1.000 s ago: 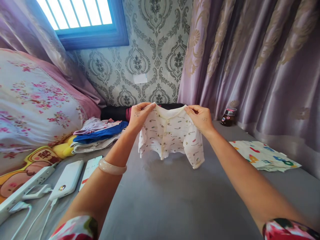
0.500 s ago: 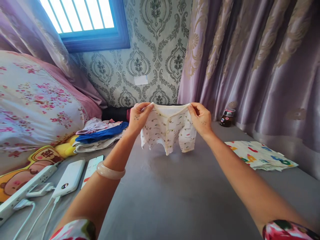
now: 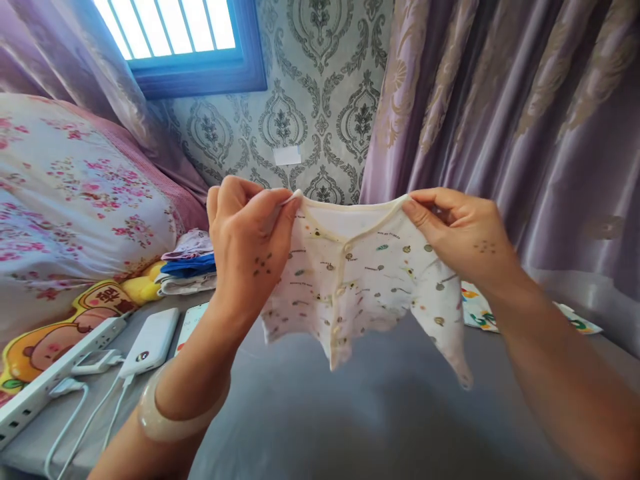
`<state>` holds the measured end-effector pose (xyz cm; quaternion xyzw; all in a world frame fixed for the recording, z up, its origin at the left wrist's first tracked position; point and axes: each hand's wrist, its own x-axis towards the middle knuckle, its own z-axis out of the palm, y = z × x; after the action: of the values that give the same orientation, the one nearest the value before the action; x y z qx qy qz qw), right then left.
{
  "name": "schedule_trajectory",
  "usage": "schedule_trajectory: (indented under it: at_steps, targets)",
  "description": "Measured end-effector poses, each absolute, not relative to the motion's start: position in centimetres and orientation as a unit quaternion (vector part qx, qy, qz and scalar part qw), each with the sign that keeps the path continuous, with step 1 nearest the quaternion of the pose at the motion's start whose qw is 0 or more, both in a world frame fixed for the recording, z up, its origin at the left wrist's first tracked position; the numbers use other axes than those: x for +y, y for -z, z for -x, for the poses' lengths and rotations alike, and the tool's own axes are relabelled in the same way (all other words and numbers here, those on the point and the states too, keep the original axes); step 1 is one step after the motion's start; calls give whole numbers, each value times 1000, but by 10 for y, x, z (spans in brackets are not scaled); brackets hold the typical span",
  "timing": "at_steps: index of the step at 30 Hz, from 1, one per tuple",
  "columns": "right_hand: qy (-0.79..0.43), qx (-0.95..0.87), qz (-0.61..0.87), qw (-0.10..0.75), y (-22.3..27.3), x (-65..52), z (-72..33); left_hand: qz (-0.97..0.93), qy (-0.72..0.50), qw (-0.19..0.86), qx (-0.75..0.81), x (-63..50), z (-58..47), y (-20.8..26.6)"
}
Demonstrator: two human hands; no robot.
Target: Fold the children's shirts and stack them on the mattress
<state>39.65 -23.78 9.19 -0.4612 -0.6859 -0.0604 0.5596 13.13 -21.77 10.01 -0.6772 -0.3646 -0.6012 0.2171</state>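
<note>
A small white baby cardigan (image 3: 345, 280) with a cream neckline, a buttoned front and a scattered print hangs in the air before me. My left hand (image 3: 250, 240) pinches one shoulder of it between thumb and fingers. At the other shoulder, my right hand (image 3: 455, 230) grips the fabric the same way. The neckline is stretched between the two hands. One sleeve dangles on the right, its cuff above the grey bed sheet (image 3: 320, 427); the other sleeve is mostly hidden behind my left hand.
Folded clothes (image 3: 190, 263) are stacked at the left, beside a yellow plush cushion (image 3: 60, 340). Nearer lie a power strip (image 3: 65, 373), a white power bank (image 3: 153, 340) with cables, and a phone (image 3: 193, 317). A printed folded cloth (image 3: 480, 310) sits at right, partly behind my arm.
Both hands have come closer to me and spread further apart, bringing the cardigan with them. The cardigan swings, its right sleeve flaring outward. The view has shifted slightly.
</note>
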Motion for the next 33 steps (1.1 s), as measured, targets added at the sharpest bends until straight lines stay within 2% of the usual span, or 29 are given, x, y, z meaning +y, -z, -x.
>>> schedule_trajectory:
  at_steps: [3, 6, 11, 14, 17, 24, 33]
  targets:
    - [-6, -714, 477, 513, -86, -219, -406, 714, 552, 191, -386, -196, -130, -97]
    - [-47, -734, 524, 430, -51, -184, -413, 777, 451, 127, -419, -151, -135, -63]
    - [30, -743, 612, 269, 39, -149, -412, 796, 293, 57, -527, -103, -157, 33]
    - [75, -727, 668, 140, 78, -145, -406, 774, 283, 75, -562, -98, -170, 82]
    - [104, -723, 680, 55, 99, -142, -402, 778, 254, 90, -568, -94, -176, 113]
    - [118, -729, 674, 1, 115, -119, -406, 812, 174, 128, -541, -69, -176, 129]
    - [96, -721, 685, -18, 115, -81, -409, 822, 150, 140, -530, -29, -182, 127]
